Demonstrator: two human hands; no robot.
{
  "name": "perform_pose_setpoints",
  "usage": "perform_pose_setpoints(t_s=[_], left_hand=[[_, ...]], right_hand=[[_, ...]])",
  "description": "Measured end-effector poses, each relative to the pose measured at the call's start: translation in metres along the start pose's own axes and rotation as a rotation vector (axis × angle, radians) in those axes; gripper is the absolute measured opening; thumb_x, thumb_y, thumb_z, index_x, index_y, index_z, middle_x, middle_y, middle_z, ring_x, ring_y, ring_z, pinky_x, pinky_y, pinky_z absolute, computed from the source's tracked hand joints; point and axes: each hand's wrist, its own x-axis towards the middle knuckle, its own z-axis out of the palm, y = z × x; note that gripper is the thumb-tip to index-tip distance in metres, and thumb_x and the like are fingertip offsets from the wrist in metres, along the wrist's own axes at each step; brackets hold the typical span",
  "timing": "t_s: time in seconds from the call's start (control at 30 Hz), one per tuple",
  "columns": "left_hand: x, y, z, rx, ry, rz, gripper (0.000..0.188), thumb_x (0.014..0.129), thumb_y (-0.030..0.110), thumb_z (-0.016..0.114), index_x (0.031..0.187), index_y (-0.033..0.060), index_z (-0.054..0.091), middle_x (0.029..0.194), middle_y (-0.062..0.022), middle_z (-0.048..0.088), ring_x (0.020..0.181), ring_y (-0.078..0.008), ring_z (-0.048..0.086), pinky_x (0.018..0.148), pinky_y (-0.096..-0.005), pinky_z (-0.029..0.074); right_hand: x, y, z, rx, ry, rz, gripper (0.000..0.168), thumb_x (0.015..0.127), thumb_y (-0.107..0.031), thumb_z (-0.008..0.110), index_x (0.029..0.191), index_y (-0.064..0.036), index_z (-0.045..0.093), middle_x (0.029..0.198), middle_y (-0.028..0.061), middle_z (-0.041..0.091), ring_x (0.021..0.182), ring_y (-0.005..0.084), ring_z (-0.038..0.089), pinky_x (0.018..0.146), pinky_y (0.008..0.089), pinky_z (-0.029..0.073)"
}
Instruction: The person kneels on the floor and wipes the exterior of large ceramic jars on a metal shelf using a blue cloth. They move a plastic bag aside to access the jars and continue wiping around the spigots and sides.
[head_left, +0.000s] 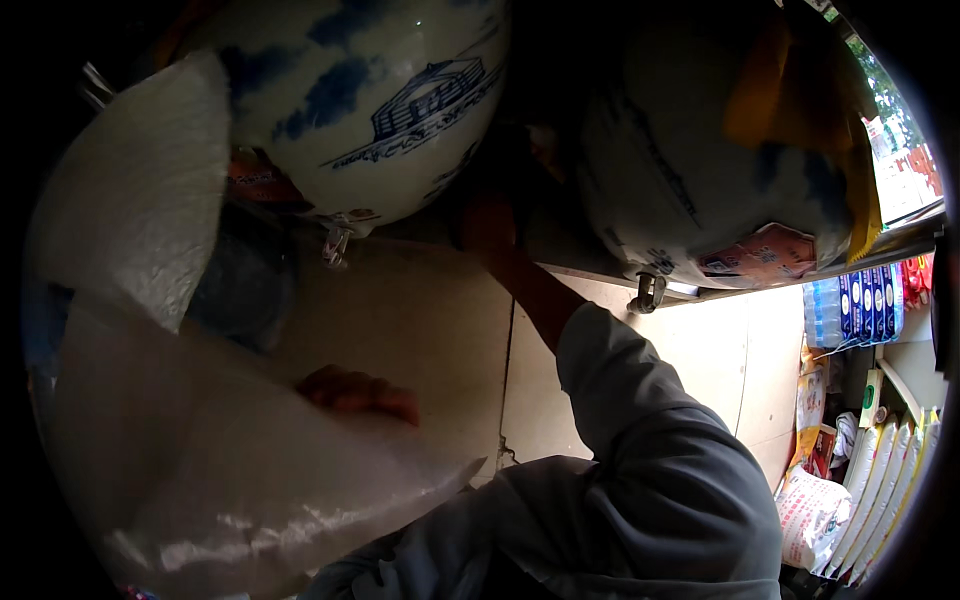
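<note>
A large sheet of translucent white plastic packaging (202, 465) spreads across the lower left, its upper part (142, 195) folded over. Curled fingers of my left hand (360, 394) show over the sheet's edge, gripping it; the rest of that hand is behind the sheet. My right arm, in a grey sleeve, reaches forward to a dark gap. There my right hand (487, 217) is in deep shadow between two big ceramic jars, and its fingers cannot be made out. The left jar (420, 97) bears a blue painted pavilion; the right jar (645, 172) has a reddish label (765, 251).
Small taps (336, 246) (646, 292) jut from the jars' lower fronts over a shelf edge (570, 270). A dark translucent container (244, 281) stands behind the sheet. Pale floor tiles (630, 375) lie below. At right are wrapped packs (862, 304) and several stacked bags (870, 502).
</note>
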Motion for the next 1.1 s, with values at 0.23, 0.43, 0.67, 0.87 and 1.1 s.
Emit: perform_pose_setpoints(t_s=[0.23, 0.43, 0.67, 0.87, 1.1], left_hand=[[0.008, -0.007, -0.011, -0.073, -0.143, -0.028, 0.016, 0.083, 0.021, 0.048, 0.096, 0.0204, 0.058, 0.093, 0.0051, 0.059, 0.093, -0.0127, 0.055, 0.091, -0.0328, 0.032], [0.002, -0.013, -0.007, 0.017, -0.113, -0.035, 0.015, 0.083, 0.021, 0.049, 0.095, 0.0202, 0.058, 0.093, 0.0048, 0.059, 0.093, -0.0123, 0.055, 0.091, -0.0326, 0.031], [-0.002, -0.035, -0.012, -0.006, -0.079, -0.006, 0.013, 0.083, 0.021, 0.051, 0.094, 0.0202, 0.057, 0.093, 0.0061, 0.058, 0.09, -0.0102, 0.055, 0.092, -0.0324, 0.029], [-0.006, -0.043, -0.005, 0.075, -0.078, 0.029, 0.011, 0.082, 0.022, 0.053, 0.092, 0.0202, 0.058, 0.09, 0.0067, 0.058, 0.087, -0.0082, 0.054, 0.09, -0.0319, 0.029], [-0.012, -0.044, -0.003, 0.088, -0.125, -0.013, 0.016, 0.085, 0.022, 0.046, 0.098, 0.0178, 0.055, 0.095, 0.0033, 0.058, 0.094, -0.0116, 0.054, 0.093, -0.036, 0.028]], right_hand=[[-0.017, -0.044, -0.042, 0.086, -0.071, 0.009, 0.024, 0.072, -0.026, 0.056, 0.085, -0.006, 0.057, 0.09, 0.0108, 0.05, 0.09, 0.0274, 0.047, 0.074, 0.0361, 0.04], [-0.021, -0.035, -0.028, 0.158, -0.027, -0.171, 0.022, 0.069, -0.025, 0.058, 0.085, -0.009, 0.056, 0.092, 0.0085, 0.049, 0.093, 0.0262, 0.045, 0.078, 0.0352, 0.04], [-0.015, -0.01, -0.023, 0.339, 0.006, -0.557, 0.032, 0.07, -0.021, 0.057, 0.099, -0.008, 0.055, 0.105, 0.0078, 0.049, 0.102, 0.0282, 0.042, 0.085, 0.0379, 0.037], [0.016, 0.029, -0.059, 1.128, -0.863, 0.117, 0.031, 0.075, -0.016, 0.052, 0.105, -0.007, 0.053, 0.091, 0.0091, 0.056, 0.084, 0.0245, 0.054, 0.078, 0.0385, 0.042], [0.034, 0.075, -0.073, 0.685, 0.042, 0.2, 0.029, 0.076, -0.013, 0.048, 0.104, -0.006, 0.053, 0.095, 0.0145, 0.056, 0.084, 0.0276, 0.055, 0.075, 0.0379, 0.043]])
